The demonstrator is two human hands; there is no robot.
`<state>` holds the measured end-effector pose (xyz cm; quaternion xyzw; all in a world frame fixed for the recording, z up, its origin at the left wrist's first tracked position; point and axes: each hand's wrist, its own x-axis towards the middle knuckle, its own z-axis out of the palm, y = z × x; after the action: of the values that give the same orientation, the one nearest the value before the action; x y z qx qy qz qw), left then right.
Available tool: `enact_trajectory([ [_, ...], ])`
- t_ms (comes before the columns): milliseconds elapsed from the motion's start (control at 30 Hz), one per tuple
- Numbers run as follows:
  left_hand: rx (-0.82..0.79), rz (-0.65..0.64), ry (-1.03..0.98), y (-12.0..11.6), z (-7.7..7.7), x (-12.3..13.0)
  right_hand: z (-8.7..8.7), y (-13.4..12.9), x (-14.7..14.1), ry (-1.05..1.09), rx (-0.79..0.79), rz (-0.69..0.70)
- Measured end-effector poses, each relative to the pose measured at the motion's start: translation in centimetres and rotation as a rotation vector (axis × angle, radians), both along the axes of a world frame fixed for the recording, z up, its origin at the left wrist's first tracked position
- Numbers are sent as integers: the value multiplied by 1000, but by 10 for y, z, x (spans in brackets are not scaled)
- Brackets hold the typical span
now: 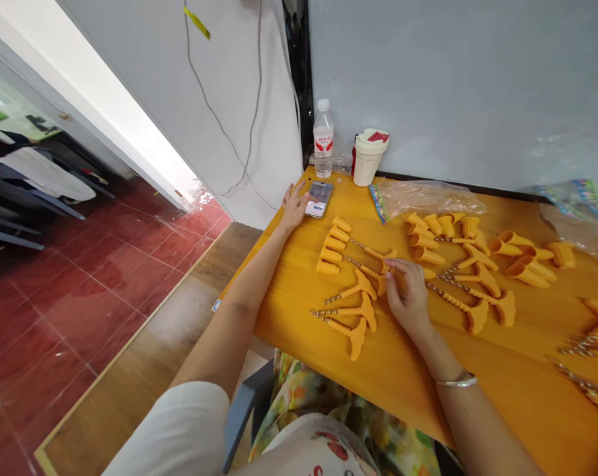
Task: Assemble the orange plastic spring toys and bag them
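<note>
My left hand lies at the table's far left corner, fingers spread, one fingertip on the lit screen of a phone. Near the middle, my right hand has its thumb and forefinger pinched at the yellow T-shaped handle of a corkscrew. A second corkscrew lies parallel just beyond it. Several more corkscrews with metal spirals lie nearer me, left of that hand. Yellow tapered sleeves stand in a row beside the spiral tips. The curled fingers partly hide the pinched handle.
More corkscrews and loose yellow sleeves cover the table's right side. A water bottle, a lidded cup and a clear plastic bag sit along the back by the grey panel. Cables hang on the wall.
</note>
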<state>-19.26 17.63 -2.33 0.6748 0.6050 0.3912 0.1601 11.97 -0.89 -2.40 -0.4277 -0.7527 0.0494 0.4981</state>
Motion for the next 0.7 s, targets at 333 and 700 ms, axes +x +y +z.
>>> enact_trajectory([
  [333,25,167,-178,6,-2,-7,-2,0,-1,11,-4,2],
  [700,26,244,-225,10,-1,-8,40,-75,7,244,-38,-133],
])
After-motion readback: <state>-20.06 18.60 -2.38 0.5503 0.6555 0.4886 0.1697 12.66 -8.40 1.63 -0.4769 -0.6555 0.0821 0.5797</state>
